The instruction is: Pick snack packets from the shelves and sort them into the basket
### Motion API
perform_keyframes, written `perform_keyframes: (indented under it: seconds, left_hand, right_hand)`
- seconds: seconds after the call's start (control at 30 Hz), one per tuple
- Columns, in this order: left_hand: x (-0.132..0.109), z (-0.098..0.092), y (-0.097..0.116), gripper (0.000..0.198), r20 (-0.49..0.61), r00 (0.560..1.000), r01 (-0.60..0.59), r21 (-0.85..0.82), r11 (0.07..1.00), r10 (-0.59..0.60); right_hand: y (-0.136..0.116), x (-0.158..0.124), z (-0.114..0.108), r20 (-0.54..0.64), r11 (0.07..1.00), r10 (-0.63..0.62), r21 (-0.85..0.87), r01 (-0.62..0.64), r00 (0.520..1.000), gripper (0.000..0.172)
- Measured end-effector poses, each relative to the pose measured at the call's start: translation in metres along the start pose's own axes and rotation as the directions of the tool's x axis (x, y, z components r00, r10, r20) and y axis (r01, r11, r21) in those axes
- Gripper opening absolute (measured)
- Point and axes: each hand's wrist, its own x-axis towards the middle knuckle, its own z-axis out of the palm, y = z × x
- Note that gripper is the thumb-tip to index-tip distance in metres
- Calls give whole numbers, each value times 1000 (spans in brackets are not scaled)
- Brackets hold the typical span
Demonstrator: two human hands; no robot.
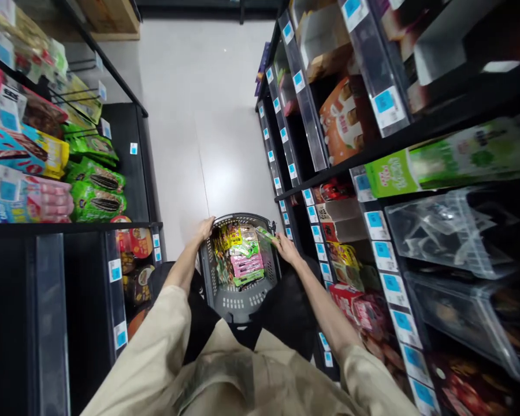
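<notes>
A grey plastic shopping basket (229, 301) sits between my knees, holding several snack packets: yellow ones (229, 236), pink ones (248, 266) and green ones (249, 278). My left hand (206, 227) grips the basket's far left corner at the rim. Over the far right side of the basket, my right hand (286, 249) is closed on the end of a slim green packet (266, 234), which points inward above the other packets. The fingertips of both hands are small and partly hidden.
Shelves with price tags line both sides. Green seed bags (97, 205) hang at left above cup-shaped packs (139, 242). On the right are an orange bag (342, 121), a long green bag (450, 156) and clear plastic bins (446, 231). A pale floor (203, 115) runs between.
</notes>
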Motion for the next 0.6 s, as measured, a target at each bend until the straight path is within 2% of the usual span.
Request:
perform_keyframes:
  seconds: [0.13, 0.2, 0.27, 0.37, 0.47, 0.6]
  left_hand:
    - [-9, 3, 7, 42, -56, 997, 49, -144, 988, -58]
    - [-20, 1, 23, 46, -74, 992, 77, -244, 967, -98]
    - [-43, -6, 50, 49, -57, 989, 106, -356, 929, -135]
    - [-99, -21, 101, 47, 46, 991, 132, -539, 832, -127]
    - [-173, -36, 148, 64, 153, 985, 168, -712, 682, -82]
    - [-269, -57, 187, 90, 160, 980, 195, -872, 449, -115]
  right_hand:
    - [-17, -41, 6, -64, 987, 153, 66, -148, 986, 44]
    - [-41, -65, 13, -109, 970, 221, 125, -207, 969, 52]
    - [-79, -89, 21, -134, 948, 280, 192, -252, 951, 56]
    - [-152, -123, 26, -119, 914, 326, 294, -280, 938, 56]
    - [-224, -146, 25, -77, 896, 290, 372, -243, 954, 52]
    - [-296, -160, 8, -3, 888, 179, 431, -160, 984, 49]
